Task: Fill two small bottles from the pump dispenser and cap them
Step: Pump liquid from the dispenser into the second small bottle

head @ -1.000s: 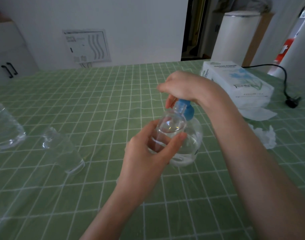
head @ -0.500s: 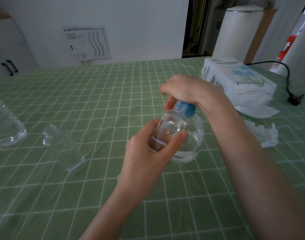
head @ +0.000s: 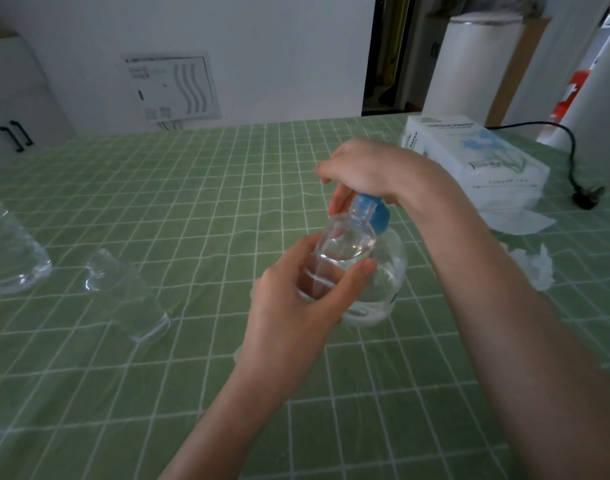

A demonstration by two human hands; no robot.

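The left hand [head: 289, 306] is wrapping round a small, round, see-through bottle [head: 345, 240], holding it up against the clear pump dispenser [head: 390, 275]. The right hand [head: 362, 168] is curling over its smooth blue top [head: 379, 218].

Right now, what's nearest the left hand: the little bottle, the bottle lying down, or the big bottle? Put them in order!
1. Little bottle, in the left hand.
2. Bottle lying down, to its left.
3. Big bottle, far left edge.
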